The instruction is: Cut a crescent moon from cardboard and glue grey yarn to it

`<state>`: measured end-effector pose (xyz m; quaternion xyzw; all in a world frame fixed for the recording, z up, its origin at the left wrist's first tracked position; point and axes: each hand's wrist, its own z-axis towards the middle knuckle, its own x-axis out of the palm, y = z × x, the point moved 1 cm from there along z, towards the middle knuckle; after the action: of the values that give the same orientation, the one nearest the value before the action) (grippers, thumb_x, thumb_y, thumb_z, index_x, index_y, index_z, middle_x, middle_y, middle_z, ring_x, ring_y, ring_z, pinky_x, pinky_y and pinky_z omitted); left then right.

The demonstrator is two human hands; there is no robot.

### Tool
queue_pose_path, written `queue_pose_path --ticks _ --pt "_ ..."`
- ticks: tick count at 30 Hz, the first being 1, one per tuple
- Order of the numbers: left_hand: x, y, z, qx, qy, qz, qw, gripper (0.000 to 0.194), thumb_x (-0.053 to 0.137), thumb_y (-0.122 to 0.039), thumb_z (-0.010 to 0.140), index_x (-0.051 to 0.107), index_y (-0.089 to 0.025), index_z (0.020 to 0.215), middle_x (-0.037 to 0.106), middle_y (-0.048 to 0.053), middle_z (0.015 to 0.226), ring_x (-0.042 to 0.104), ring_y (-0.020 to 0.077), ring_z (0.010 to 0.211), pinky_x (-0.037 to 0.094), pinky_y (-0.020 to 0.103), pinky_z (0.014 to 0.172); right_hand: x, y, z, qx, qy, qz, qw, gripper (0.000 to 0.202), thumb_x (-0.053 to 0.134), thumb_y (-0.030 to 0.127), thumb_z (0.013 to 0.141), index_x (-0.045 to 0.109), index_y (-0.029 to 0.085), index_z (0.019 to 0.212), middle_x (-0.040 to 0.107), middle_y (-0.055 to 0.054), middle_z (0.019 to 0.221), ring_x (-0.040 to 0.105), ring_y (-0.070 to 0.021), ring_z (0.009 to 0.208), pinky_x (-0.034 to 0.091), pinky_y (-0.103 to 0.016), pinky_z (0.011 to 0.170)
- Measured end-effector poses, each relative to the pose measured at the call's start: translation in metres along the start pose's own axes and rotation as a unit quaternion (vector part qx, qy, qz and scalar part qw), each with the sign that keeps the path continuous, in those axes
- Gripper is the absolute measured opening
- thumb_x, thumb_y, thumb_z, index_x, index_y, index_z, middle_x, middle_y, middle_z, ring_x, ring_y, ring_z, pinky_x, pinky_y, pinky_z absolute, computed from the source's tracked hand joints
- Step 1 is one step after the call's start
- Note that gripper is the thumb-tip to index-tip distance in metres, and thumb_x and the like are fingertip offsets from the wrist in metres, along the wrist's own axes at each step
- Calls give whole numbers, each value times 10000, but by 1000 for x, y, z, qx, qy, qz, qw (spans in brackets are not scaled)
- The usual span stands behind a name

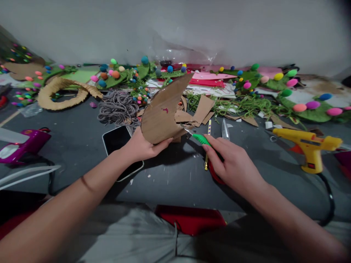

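Note:
My left hand (146,144) grips a curved, pointed piece of brown cardboard (161,113) by its lower edge and holds it raised above the table. Part of that hand is hidden behind the cardboard. My right hand (226,157) is closed around the green handle of a craft knife (201,139). The knife's thin blade points left and meets, or nearly meets, the cardboard's lower right edge. Under the right hand lie a pencil (209,128) with a patterned barrel and a red item partly covered by the hand. Scissor blades (225,129) show just beyond.
A phone (116,140) lies under my left wrist. A yellow glue gun (309,144) stands at right, a purple tool (24,146) at left. Grey cord (117,107), cardboard scraps (204,109), a paper-wrapped ring (45,96) and green leaves with coloured balls line the back of the dark table (170,182).

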<state>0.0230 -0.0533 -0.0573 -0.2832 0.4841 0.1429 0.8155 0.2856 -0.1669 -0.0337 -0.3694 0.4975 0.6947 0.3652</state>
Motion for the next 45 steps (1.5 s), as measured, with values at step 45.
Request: queue_pose_path --ticks 45 --pt "-2 -2 3 -59 16 -34 998 334 585 -444 940 718 -187 1107 759 114 1219 645 296 1254 482 440 1114 1 -20 -4 38 -23 -61 997 467 464 389 1050 662 117 1375 698 -117 943 688 -278 863 520 -372 716"
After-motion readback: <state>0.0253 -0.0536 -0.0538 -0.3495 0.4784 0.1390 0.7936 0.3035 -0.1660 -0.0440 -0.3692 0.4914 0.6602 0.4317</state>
